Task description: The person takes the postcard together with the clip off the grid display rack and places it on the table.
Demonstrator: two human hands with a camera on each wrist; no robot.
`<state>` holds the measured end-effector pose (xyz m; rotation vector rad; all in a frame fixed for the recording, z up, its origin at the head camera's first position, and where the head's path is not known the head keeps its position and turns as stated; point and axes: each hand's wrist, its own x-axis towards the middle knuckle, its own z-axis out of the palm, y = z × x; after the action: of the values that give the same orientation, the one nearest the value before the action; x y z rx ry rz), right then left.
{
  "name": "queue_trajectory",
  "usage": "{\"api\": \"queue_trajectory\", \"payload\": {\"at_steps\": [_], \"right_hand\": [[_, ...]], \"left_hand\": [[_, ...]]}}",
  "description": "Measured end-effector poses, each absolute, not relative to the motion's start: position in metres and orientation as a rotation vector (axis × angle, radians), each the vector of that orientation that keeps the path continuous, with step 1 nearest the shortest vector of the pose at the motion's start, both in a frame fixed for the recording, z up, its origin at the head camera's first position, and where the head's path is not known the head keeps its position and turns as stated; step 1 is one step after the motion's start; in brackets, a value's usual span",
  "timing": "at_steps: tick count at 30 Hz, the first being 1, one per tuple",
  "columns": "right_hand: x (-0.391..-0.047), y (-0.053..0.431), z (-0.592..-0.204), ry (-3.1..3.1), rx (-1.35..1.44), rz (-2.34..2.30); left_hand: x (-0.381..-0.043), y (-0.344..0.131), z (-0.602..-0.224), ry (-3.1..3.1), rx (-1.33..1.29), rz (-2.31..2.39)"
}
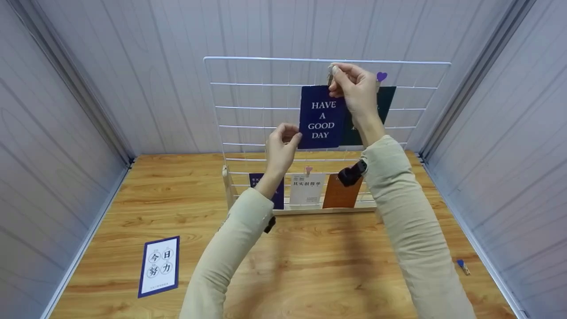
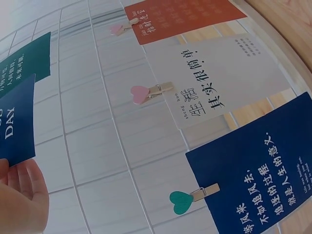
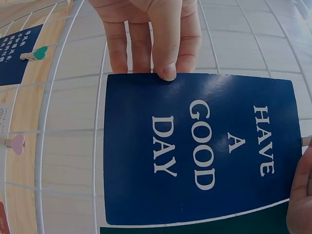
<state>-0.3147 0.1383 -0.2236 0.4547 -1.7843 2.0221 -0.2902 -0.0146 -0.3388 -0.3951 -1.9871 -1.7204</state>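
Note:
A dark blue card (image 1: 322, 117) reading "HAVE A GOOD DAY" is held upright against a white wire grid (image 1: 248, 107). My left hand (image 1: 282, 146) pinches its lower left edge; in the right wrist view the thumb (image 3: 167, 58) lies on the front and the other fingers behind. At the card's top edge my right hand (image 1: 361, 91) pinches a small wooden clothespin (image 1: 330, 76), mostly hidden by the fingers. Whether the clothespin bites the card or wire, I cannot tell. Partly behind the card and right hand hangs a green card (image 1: 386, 104), under a purple heart clip (image 1: 382, 76).
Low on the grid hang another blue card (image 2: 258, 170), a white card (image 1: 306, 190) and an orange card (image 1: 341, 192), with heart clothespins. A blue-bordered card (image 1: 159, 266) lies on the wooden surface at left, a blue-topped clothespin (image 1: 463, 266) at right. Panel walls stand around.

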Motion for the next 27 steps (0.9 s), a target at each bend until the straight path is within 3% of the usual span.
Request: {"api": "queue_trajectory", "payload": {"at_steps": [27], "right_hand": [[-0.291,0.169,-0.241,-1.767,0.623,2.049]], "left_hand": [[-0.269,-0.043,-0.346,-1.908,-0.448,-1.851]]}}
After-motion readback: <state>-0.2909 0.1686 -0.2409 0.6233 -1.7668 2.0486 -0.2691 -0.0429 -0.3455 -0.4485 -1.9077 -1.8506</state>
